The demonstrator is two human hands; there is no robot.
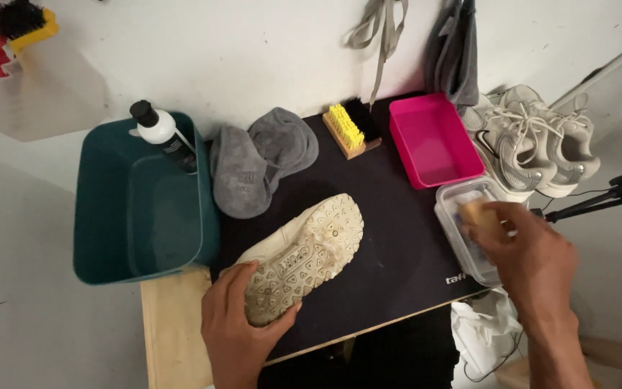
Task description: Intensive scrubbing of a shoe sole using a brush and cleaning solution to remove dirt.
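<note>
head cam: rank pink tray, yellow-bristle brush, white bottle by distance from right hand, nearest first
From the right hand:
1. Pink tray, just up-left of the hand, on the mat's right edge.
2. Yellow-bristle brush, left of the tray, at the mat's back.
3. White bottle, far left, in the teal tub.

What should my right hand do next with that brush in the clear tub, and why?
Probably lift the brush out of the clear container and carry it to the shoe. The right hand already has it, while the left hand pins the shoe's heel, its dirty sole turned up on the black mat.
</note>
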